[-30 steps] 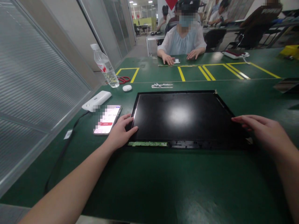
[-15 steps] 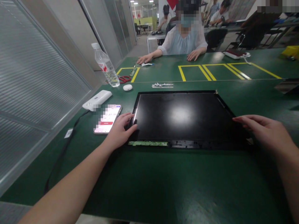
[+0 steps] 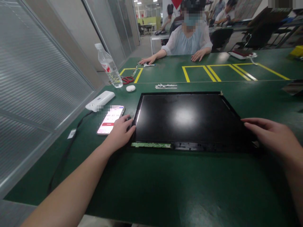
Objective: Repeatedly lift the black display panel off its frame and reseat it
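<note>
A large black display panel [image 3: 184, 118] lies flat on the green table [image 3: 165, 183], with a green circuit strip [image 3: 151, 145] along its near edge. My left hand [image 3: 119, 134] rests at the panel's near left corner, fingers curled against the left edge and thumb at the rim. My right hand [image 3: 272, 135] lies over the near right edge, fingers stretched out flat and together. Neither hand lifts the panel.
A phone [image 3: 110, 119], a white power bank [image 3: 100, 101] with a black cable, a white earbud case [image 3: 130, 88], red scissors [image 3: 127, 80] and a water bottle [image 3: 109, 66] stand at the left. Small metal parts [image 3: 166, 85] lie beyond the panel. A person sits opposite, hands on the table.
My left hand has slid slightly off the panel's face onto its left edge. My right hand has drawn back a little to the right. The person opposite has reached an arm out to the left.
</note>
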Available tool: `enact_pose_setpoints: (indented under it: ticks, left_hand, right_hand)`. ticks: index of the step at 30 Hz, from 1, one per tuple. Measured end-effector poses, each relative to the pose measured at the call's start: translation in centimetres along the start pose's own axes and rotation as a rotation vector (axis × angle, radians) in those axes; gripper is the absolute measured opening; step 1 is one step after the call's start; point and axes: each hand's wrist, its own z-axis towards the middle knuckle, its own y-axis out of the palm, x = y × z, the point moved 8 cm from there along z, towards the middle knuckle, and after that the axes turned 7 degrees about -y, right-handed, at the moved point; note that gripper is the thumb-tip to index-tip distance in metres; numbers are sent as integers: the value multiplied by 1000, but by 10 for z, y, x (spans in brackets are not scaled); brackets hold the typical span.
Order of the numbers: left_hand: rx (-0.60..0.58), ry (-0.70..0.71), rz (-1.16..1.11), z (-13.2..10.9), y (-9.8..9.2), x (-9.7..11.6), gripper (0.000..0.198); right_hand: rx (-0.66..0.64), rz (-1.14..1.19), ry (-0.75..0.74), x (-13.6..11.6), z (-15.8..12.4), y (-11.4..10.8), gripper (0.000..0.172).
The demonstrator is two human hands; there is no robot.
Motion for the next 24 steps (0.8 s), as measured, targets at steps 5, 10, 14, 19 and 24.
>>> enact_pose_setpoints:
  ticks: [5, 10, 14, 19, 24]
  left_hand:
    - [1, -69, -181, 0, -4, -1, 42]
    - [19, -380, -658, -9, -6, -5, 48]
    - [-42, -679, -1009, -21, 6, -3, 59]
    - [-42, -785, -1261, -26, 7, 7, 55]
    - [-115, -740, -1470, -25, 9, 22, 51]
  right_hand:
    - [-24, -60, 27, -4, -1, 1, 38]
    - [-23, -11, 57, -5, -4, 1, 41]
    - [-15, -6, 74, -7, -6, 1, 39]
    - [-8, -17, 75, -8, -6, 1, 41]
    - [7, -45, 87, -14, -8, -1, 41]
